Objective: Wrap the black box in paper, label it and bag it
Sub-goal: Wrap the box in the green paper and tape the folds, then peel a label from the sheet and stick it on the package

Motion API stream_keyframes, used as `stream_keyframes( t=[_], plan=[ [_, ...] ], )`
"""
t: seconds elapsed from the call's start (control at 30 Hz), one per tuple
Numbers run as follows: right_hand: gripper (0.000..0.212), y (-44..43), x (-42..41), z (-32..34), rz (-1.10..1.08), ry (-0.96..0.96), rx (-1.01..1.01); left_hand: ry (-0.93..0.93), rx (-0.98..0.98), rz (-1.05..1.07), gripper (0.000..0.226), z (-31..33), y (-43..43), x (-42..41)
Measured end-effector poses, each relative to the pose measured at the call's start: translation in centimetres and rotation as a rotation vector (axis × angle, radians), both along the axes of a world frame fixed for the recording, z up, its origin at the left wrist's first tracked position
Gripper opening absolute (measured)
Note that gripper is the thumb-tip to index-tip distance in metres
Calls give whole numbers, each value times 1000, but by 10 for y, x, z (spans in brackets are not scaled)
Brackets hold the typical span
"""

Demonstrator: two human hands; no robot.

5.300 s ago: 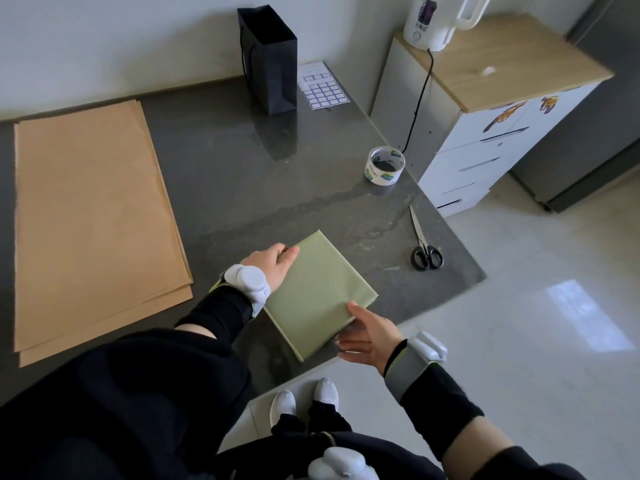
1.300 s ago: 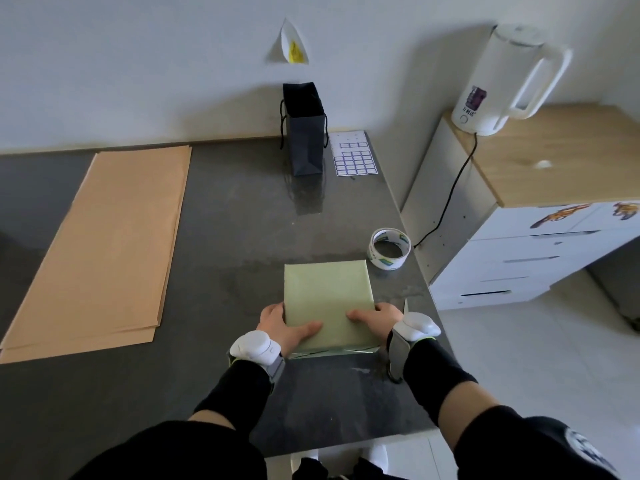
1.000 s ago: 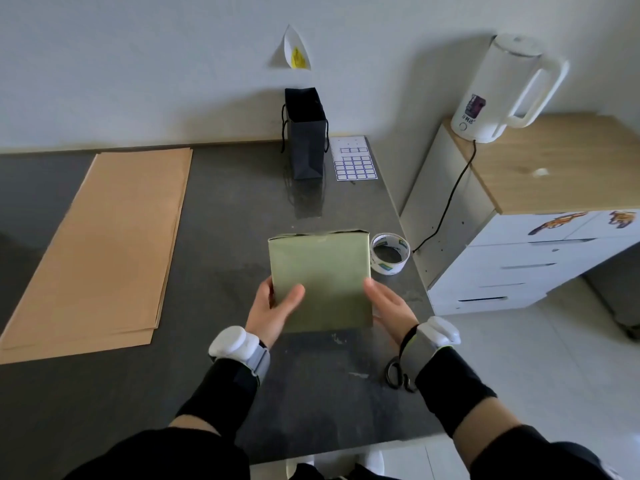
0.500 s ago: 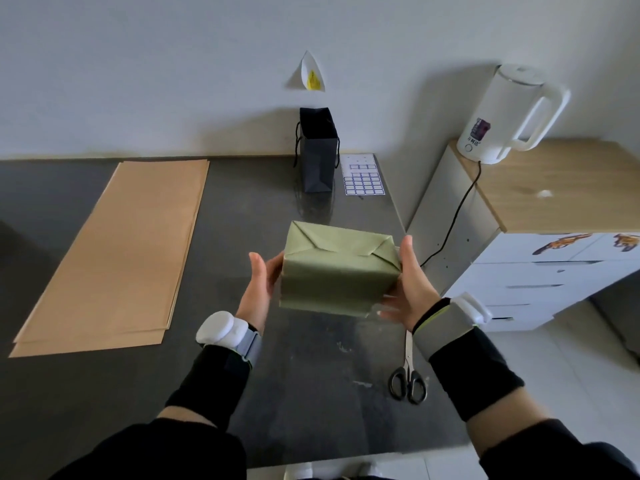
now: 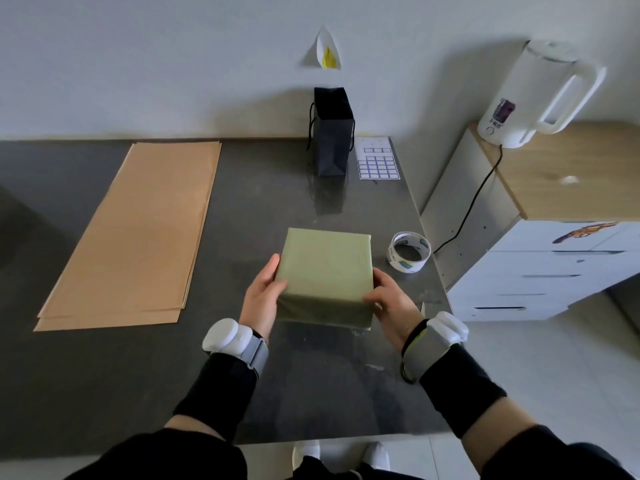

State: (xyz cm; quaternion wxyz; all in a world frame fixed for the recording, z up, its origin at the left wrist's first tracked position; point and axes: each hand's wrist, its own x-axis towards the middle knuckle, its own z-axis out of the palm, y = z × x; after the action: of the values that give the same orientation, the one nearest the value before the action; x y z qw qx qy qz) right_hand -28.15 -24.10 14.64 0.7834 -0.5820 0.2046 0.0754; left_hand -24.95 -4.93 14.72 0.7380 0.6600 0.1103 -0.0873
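Note:
The box (image 5: pixel 325 268), fully wrapped in green paper, is held over the middle of the dark table (image 5: pixel 270 209) with a plain face up. My left hand (image 5: pixel 261 299) grips its near left corner and my right hand (image 5: pixel 389 304) grips its near right corner. A black paper bag (image 5: pixel 332 136) stands upright at the back of the table against the wall. A white label sheet (image 5: pixel 378 162) with blue-edged stickers lies flat right beside the bag. A roll of clear tape (image 5: pixel 409 251) sits just right of the box.
A stack of brown paper sheets (image 5: pixel 138 233) covers the table's left part. Scissors (image 5: pixel 408 370) are mostly hidden under my right wrist near the table's right edge. A white drawer cabinet (image 5: pixel 540 244) with a white kettle (image 5: pixel 535 95) stands to the right.
Both hands lifted the wrapped box off the table, turned it so the folded end showed, then turned it again; a plain face is now up and the box sits lower.

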Motion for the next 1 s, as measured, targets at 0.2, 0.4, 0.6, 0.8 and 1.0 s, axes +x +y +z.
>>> stream_keyframes(
  t=[0.2, 0.4, 0.6, 0.8, 1.0],
  plan=[
    [72, 4, -15, -42, 81, 104, -216, 41, 127, -113, 60, -47, 5, -20],
    [76, 5, -22, -66, 144, 198, -295, 86, 238, -136, 62, -70, 7, -27],
    [75, -1, -20, -66, 204, 196, -236, 90, 339, -79, 57, -67, 6, -19],
    [61, -15, 8, -36, 135, 211, -410, -130, 587, -157, 42, -21, -14, 25],
    [43, -37, 48, 7, 113, 166, -511, -292, 675, -357, 19, 21, -67, 68]
  ],
)
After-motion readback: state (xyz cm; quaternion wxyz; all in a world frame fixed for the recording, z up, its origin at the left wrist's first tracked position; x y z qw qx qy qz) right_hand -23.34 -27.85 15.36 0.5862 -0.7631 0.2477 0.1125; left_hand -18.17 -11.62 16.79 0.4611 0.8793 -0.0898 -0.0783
